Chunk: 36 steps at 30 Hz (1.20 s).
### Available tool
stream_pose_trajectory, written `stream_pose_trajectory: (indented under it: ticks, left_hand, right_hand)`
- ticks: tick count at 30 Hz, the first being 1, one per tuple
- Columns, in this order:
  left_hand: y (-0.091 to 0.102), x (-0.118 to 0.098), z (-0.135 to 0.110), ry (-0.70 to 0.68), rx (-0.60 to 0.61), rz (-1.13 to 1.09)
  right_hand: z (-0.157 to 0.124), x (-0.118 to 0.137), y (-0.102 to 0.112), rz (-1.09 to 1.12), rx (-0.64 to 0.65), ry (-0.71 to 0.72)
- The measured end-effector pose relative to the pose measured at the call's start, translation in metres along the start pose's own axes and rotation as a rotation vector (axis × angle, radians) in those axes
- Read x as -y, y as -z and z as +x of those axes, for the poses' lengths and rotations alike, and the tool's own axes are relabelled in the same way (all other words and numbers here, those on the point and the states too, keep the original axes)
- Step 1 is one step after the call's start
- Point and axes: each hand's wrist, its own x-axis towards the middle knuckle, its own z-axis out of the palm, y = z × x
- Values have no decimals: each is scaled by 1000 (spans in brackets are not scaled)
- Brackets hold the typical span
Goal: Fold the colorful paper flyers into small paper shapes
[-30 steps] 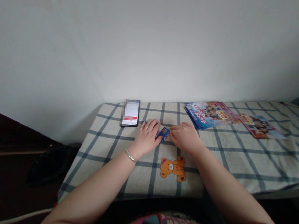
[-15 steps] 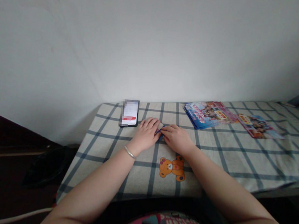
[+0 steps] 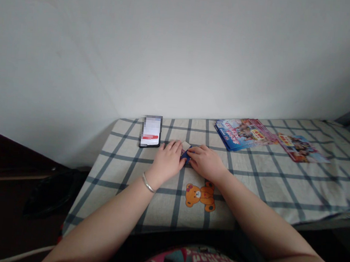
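My left hand (image 3: 166,160) and my right hand (image 3: 206,161) rest side by side on a checked cloth (image 3: 250,181). Between them lies a small folded piece of blue and white paper (image 3: 186,151). Fingers of both hands press on it and pinch its edges, and most of it is hidden beneath them. A silver bangle sits on my left wrist. The hands lie just beyond an orange bear print (image 3: 200,194) on the cloth.
A phone (image 3: 151,131) with a lit screen lies left of my hands near the wall. A stack of colourful leaflets (image 3: 243,133) and one more leaflet (image 3: 301,148) lie at the back right. The floor at left is dark, with a black bag (image 3: 51,194).
My right hand has slid left onto the paper, closing the gap to my left hand. The blue paper, partly exposed a second ago, is now mostly covered and looks folded smaller.
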Motion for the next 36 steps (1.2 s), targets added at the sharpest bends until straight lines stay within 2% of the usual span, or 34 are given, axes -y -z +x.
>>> stream_pose_trajectory:
  ticks: [11,15,18,22,25,31,36]
  left_hand:
    - [19,-21,-9,126,150,152]
    - [30,-26,-12,172,211,162]
    - [35,-28,-11,202,213,140]
    - [34,-21,-9,182,183,106]
    - [29,-11,-7,138,108,81]
    - [13,8,-5,-87,-34,-71]
    - [7,7,-4,-150,-68,-133]
  right_hand:
    - [0,3,5,-18,32,-53]
    - [0,1,4,7,33,-41]
    - [-1,-2,3,36,28,-35]
    - [-1,-4,1,49,20,-41]
    - [-1,-5,1,53,11,-40]
    - [-2,-5,2,50,-5,-54]
    - [-1,-1,4,11,-3,-77]
